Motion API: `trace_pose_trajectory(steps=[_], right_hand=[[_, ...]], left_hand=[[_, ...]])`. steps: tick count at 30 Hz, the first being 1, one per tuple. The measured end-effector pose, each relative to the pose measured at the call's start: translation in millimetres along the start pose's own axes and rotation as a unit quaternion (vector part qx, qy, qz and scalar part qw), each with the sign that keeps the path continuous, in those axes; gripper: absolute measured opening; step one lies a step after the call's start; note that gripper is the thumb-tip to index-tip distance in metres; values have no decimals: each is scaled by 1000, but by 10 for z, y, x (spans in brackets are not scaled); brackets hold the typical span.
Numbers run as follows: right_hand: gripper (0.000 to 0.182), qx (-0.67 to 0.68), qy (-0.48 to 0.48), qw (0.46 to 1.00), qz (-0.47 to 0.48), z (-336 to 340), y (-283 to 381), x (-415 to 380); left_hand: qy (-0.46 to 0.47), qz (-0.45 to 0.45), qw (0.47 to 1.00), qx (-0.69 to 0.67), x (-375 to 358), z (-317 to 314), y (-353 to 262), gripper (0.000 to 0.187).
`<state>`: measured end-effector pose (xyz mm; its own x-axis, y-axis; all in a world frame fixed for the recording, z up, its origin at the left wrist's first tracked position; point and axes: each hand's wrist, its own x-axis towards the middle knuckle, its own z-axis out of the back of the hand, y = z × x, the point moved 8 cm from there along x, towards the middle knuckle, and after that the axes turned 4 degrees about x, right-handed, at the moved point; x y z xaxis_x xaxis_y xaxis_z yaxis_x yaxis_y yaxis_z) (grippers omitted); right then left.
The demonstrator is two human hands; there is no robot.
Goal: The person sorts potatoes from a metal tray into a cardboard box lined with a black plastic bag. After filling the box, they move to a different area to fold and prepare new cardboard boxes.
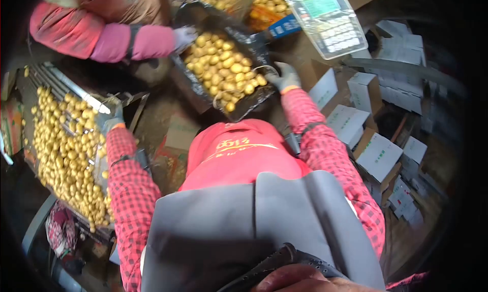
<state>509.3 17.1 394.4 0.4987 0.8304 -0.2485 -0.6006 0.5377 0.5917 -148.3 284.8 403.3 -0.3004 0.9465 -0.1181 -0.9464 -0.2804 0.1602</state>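
Note:
My right hand [285, 77], in a grey glove, is at the near right corner of a crate lined with black plastic [249, 106]. Its fingers curl at the end of a thin pale handle [264, 67] there. Yellow potatoes [218, 68] heap inside the crate. My left hand [109, 118], also gloved, is at the upper right edge of a sorting table, beside a pale metal bar [91, 99]; its fingers are too blurred to read. Many loose potatoes [68, 150] cover that table.
A co-worker's gloved hand [184, 37] touches the crate's far left side. A scale with a clear cover [330, 23] stands at upper right. White cartons [378, 155] are stacked on the right. More potatoes [272, 5] lie at the back. Another person [62, 228] is at lower left.

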Motion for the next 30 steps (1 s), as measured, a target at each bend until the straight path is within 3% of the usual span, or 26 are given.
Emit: trace_pose_trajectory(steps=[1, 2, 3, 4, 6, 9, 12, 14, 15, 19, 20, 22, 23, 24, 25, 27, 28, 29, 30], right_hand=[[66, -49, -28, 994, 88, -114, 82, -20], [67, -82, -6, 993, 89, -248, 83, 27], [65, -133, 29, 989, 64, -289, 167, 59], [57, -141, 122, 981, -51, -481, -63, 142], [36, -233, 110, 963, -82, -528, -201, 342], [34, -178, 100, 970, -132, -345, -136, 283], [42, -158, 217, 960, -80, -482, 71, 93], [42, -74, 226, 971, -3, -471, 576, -27], [41, -72, 245, 967, -17, -397, 931, -70], [37, -46, 256, 958, 117, -753, 1916, 70], [35, -59, 253, 956, 137, -761, 2166, 46], [34, 39, 302, 944, 126, -752, 2623, -63], [34, 38, 309, 941, 131, -803, 2708, -93], [33, 96, 288, 942, 143, -815, 2839, -96], [31, 156, 274, 936, 156, -850, 3004, -124], [29, 293, 272, 910, 112, -807, 3237, -250], [28, 286, 262, 914, 117, -873, 3292, -248], [25, 230, 255, 928, 145, -809, 3419, -267], [25, 264, 239, 921, 158, -882, 3454, -250]], left_hand=[[22, -67, 997, -10, 194, -214, 55, 84], [16, -52, 991, -120, 18, 45, -75, 79], [90, -13, 994, -68, 110, -51, -59, 77], [124, 11, 992, -7, 101, -10, -122, 83], [49, -22, 998, -25, 65, -128, 1, 89], [-55, -78, 991, -95, 19, -334, 180, 101], [-98, -102, 975, -173, 60, -413, 278, 100], [-112, -119, 959, -232, 129, -502, 342, 101], [-103, -123, 953, -257, 159, -560, 351, 102], [-97, -106, 945, -295, 129, -603, 325, 103], [-99, -104, 944, -295, 94, -535, 318, 103], [-88, -131, 986, -43, -35, -306, 140, 100], [-111, -165, 979, 49, -33, -323, 83, 94], [-71, -203, 966, -145, -20, -216, 85, 86], [-91, -207, 958, -179, -120, -58, 98, 85], [-139, -179, 964, -139, -333, 273, 46, 83], [-133, -156, 972, -110, -343, 358, -10, 83], [-65, -130, 985, -90, -305, 328, -31, 87], [22, -67, 995, -67, -293, 405, -74, 95]])
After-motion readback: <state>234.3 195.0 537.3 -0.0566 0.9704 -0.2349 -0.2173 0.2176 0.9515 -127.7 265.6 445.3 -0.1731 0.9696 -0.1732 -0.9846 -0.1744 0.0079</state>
